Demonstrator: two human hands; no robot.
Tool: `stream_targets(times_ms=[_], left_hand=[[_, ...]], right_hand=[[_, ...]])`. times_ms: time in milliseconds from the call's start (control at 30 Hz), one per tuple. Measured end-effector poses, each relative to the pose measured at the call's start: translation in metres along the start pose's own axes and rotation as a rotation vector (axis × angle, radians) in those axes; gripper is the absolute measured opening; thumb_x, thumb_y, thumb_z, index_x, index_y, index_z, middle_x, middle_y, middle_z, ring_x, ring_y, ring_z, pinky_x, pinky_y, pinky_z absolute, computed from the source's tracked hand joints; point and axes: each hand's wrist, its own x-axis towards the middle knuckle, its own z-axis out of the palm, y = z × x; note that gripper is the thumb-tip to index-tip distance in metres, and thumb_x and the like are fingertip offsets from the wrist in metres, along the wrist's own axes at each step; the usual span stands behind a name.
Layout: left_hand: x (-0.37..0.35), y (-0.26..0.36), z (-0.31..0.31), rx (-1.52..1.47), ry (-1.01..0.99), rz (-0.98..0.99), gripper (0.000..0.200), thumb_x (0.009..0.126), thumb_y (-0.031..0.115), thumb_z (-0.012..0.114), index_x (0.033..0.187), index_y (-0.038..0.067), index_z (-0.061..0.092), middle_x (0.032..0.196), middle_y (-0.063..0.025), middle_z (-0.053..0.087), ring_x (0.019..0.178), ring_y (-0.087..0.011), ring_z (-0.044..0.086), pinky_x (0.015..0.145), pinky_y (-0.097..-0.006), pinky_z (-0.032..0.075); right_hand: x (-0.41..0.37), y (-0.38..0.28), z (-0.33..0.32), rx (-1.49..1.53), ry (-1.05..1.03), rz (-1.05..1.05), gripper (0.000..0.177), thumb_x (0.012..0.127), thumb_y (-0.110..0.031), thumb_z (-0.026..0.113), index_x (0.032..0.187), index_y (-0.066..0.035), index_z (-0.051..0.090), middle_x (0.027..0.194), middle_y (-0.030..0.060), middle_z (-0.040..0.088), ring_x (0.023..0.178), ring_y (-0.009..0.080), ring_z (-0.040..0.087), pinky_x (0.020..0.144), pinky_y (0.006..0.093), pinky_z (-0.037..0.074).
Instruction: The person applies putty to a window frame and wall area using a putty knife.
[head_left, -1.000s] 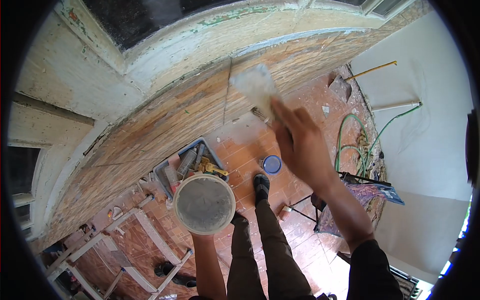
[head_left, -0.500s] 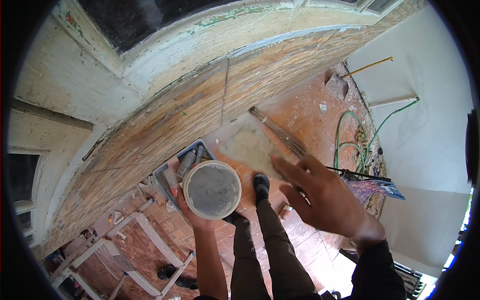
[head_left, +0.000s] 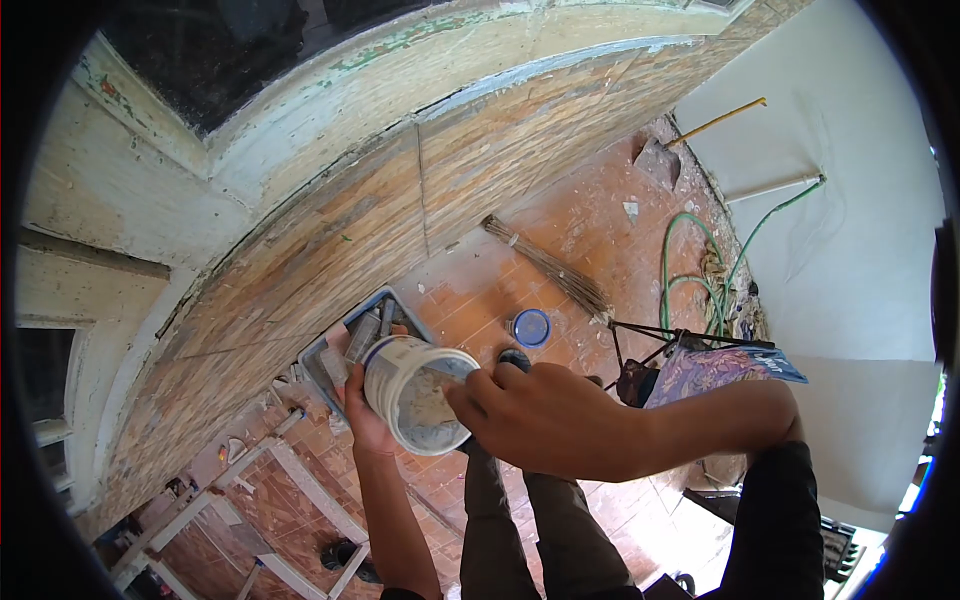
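My left hand (head_left: 362, 418) grips a white plastic bucket (head_left: 398, 380) of grey filler paste from below and tilts its mouth to the right. At the bucket's rim, my right hand (head_left: 540, 420) is closed around a wide putty knife. The blade is inside the bucket, hidden by my fingers. Both hands are held in front of a brick wall (head_left: 330, 250) under a peeling window frame (head_left: 300, 100). My legs and a shoe show far below.
On the tiled floor below lie a blue tool tray (head_left: 335, 350), a blue lid (head_left: 531, 327), a twig broom (head_left: 545, 265), a green hose (head_left: 690, 270) and a shovel (head_left: 655, 155). A folding stand with patterned fabric (head_left: 720, 365) is at the right, a white frame (head_left: 250, 480) at the lower left.
My right hand came down from the wall with the putty knife and pushed its blade into the bucket. My left hand tipped the bucket toward it.
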Motion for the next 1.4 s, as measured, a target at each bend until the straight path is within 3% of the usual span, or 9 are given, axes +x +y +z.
stream_targets(times_ms=[233, 333, 533, 667, 767, 900, 1000, 1133, 1400], left_hand=[[-0.003, -0.013, 0.012, 0.014, 0.066, 0.005, 0.07, 0.102, 0.053, 0.045, 0.149, 0.001, 0.049, 0.139, -0.016, 0.063, 0.127, -0.0287, 0.06, 0.111, -0.0425, 0.044], [-0.007, -0.012, 0.012, -0.119, -0.07, -0.004, 0.064, 0.106, 0.047, 0.034, 0.148, 0.002, 0.051, 0.141, -0.0115, 0.062, 0.127, -0.0254, 0.058, 0.111, -0.0389, 0.043], [0.001, -0.022, 0.015, -0.211, -0.071, -0.081, 0.067, 0.106, 0.051, 0.034, 0.15, 0.002, 0.049, 0.144, -0.0117, 0.059, 0.131, -0.0266, 0.056, 0.114, -0.043, 0.04], [0.006, -0.022, 0.006, -0.202, 0.048, -0.029, 0.071, 0.101, 0.056, 0.045, 0.152, 0.006, 0.047, 0.148, -0.0134, 0.056, 0.136, -0.0299, 0.052, 0.116, -0.0498, 0.038], [0.01, -0.023, 0.005, -0.428, -0.093, 0.03, 0.064, 0.104, 0.052, 0.041, 0.149, 0.007, 0.05, 0.147, -0.0111, 0.057, 0.136, -0.0305, 0.052, 0.115, -0.0507, 0.039], [0.024, -0.031, -0.01, -0.465, -0.072, 0.059, 0.061, 0.105, 0.052, 0.042, 0.148, 0.01, 0.051, 0.148, -0.0094, 0.056, 0.138, -0.0312, 0.05, 0.115, -0.0518, 0.04], [0.035, -0.032, -0.002, -0.426, -0.074, 0.082, 0.064, 0.102, 0.058, 0.047, 0.149, 0.014, 0.05, 0.151, -0.0095, 0.053, 0.138, -0.0331, 0.049, 0.114, -0.0548, 0.04], [0.035, -0.033, -0.01, -0.633, -0.005, 0.032, 0.083, 0.091, 0.061, 0.063, 0.156, 0.013, 0.039, 0.161, -0.022, 0.035, 0.139, -0.0471, 0.04, 0.1, -0.0609, 0.045], [0.0, -0.044, 0.002, -0.585, -0.011, 0.089, 0.084, 0.092, 0.06, 0.064, 0.157, 0.013, 0.037, 0.161, -0.0235, 0.033, 0.137, -0.0495, 0.044, 0.098, -0.0585, 0.047]], right_hand=[[0.001, 0.008, 0.025, 0.194, -0.181, 0.057, 0.038, 0.088, -0.01, 0.065, 0.121, 0.008, 0.059, 0.09, 0.0179, 0.063, 0.081, 0.0313, 0.072, 0.061, 0.0402, 0.057], [-0.002, 0.024, 0.021, 0.385, -0.493, 0.09, 0.029, 0.096, -0.009, 0.057, 0.121, 0.006, 0.061, 0.095, 0.0196, 0.067, 0.086, 0.0352, 0.073, 0.07, 0.0448, 0.057], [-0.03, 0.059, 0.004, 0.817, -0.526, 0.193, 0.035, 0.104, -0.012, 0.05, 0.134, 0.001, 0.059, 0.103, 0.0147, 0.075, 0.091, 0.0319, 0.073, 0.084, 0.0447, 0.055], [-0.07, 0.07, -0.004, 1.184, -0.307, 0.232, 0.039, 0.11, -0.02, 0.045, 0.141, 0.0, 0.057, 0.087, 0.0132, 0.068, 0.07, 0.0191, 0.068, 0.062, 0.0353, 0.054], [-0.086, 0.074, 0.017, 1.652, -0.206, 0.325, 0.04, 0.112, -0.018, 0.043, 0.146, 0.002, 0.052, 0.088, 0.0078, 0.064, 0.063, 0.0068, 0.057, 0.05, 0.0249, 0.047], [-0.081, 0.063, 0.037, 1.998, 0.149, 0.224, 0.039, 0.11, -0.011, 0.045, 0.147, 0.0, 0.052, 0.097, 0.0075, 0.063, 0.06, 0.0038, 0.048, 0.051, 0.0193, 0.044], [-0.07, 0.066, 0.044, 1.63, 0.427, 0.255, 0.039, 0.107, -0.007, 0.052, 0.145, -0.002, 0.056, 0.098, 0.0081, 0.064, 0.065, 0.0069, 0.053, 0.056, 0.0221, 0.046], [-0.026, 0.101, 0.04, 0.595, 0.773, 0.391, 0.042, 0.096, -0.003, 0.066, 0.138, -0.002, 0.062, 0.097, 0.0143, 0.066, 0.076, 0.0216, 0.065, 0.065, 0.035, 0.052], [0.064, 0.15, 0.075, 0.238, 1.051, 0.386, 0.051, 0.096, -0.007, 0.066, 0.145, -0.008, 0.055, 0.096, 0.0137, 0.061, 0.069, 0.0304, 0.065, 0.059, 0.0419, 0.055]])
